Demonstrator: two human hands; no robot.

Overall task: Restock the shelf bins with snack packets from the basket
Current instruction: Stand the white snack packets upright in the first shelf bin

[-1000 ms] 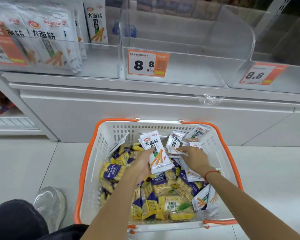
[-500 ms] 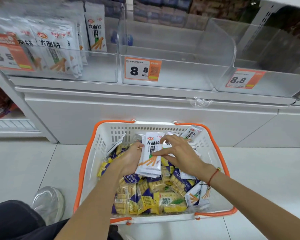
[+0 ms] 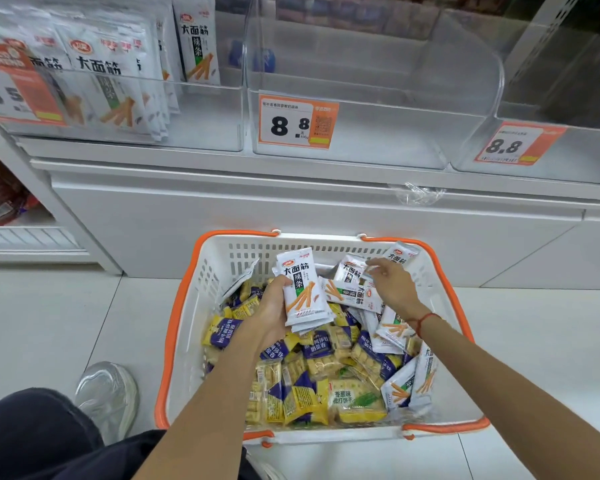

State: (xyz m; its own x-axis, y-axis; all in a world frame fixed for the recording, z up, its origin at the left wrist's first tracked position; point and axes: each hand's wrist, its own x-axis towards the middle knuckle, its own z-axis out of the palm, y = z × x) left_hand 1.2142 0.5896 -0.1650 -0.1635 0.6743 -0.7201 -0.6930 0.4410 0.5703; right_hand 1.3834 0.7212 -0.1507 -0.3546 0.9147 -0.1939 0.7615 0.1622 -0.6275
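A white basket with an orange rim stands on the floor, filled with yellow-and-purple snack packets and white snack packets. My left hand grips a small stack of white packets upright over the basket. My right hand reaches to the basket's far right, its fingers curled on the edge of another white packet. Above, a clear shelf bin at the left holds white packets of the same kind. The middle bin with the 8.8 tag looks empty.
A third clear bin with an 8.8 tag sits at the right. A white cabinet front runs below the bins. My shoe and knee are at the lower left on the tiled floor.
My right hand has left the stack and moved right and farther back to another white packet. My left hand keeps the stack, now a little higher.
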